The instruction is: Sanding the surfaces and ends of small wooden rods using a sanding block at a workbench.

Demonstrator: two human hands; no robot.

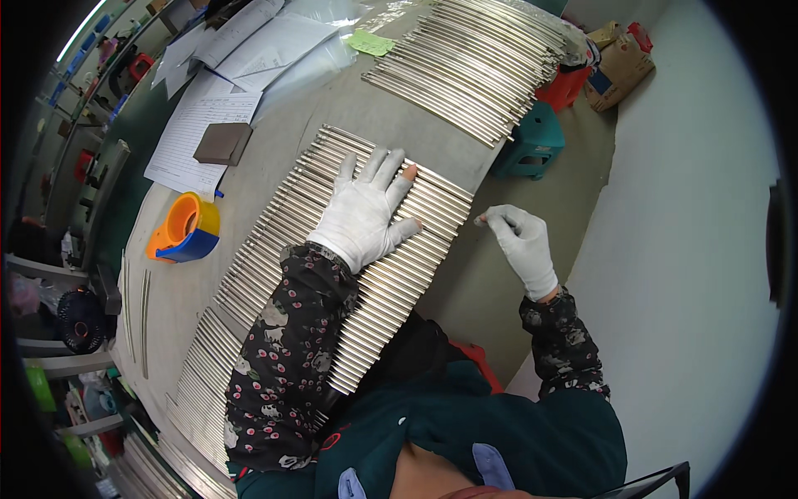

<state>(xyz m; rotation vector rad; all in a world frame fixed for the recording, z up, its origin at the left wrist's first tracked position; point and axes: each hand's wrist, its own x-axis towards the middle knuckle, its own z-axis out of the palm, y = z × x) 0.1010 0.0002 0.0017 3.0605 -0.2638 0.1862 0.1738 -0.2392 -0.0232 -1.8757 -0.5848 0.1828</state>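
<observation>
A row of thin, shiny metal rods (407, 287) lies side by side on the grey table. My left hand (362, 204), in a white glove with the thumb and index fingertip bare, rests flat on the upper part of this row, fingers spread. Beyond the rods' right ends, off the table edge, I hold up my right hand (519, 245), gloved too. Its thumb and fingers are pinched together; anything between them is too small to make out. My left sleeve covers part of the rods.
Another batch of rods (465, 71) lies at the far right. To the left are an orange-and-blue tape dispenser (187, 229), a brown block (223, 144), paper sheets (195, 116) and a green note (369, 42). A teal stool (532, 141) and a cardboard box (619, 71) stand beyond the table.
</observation>
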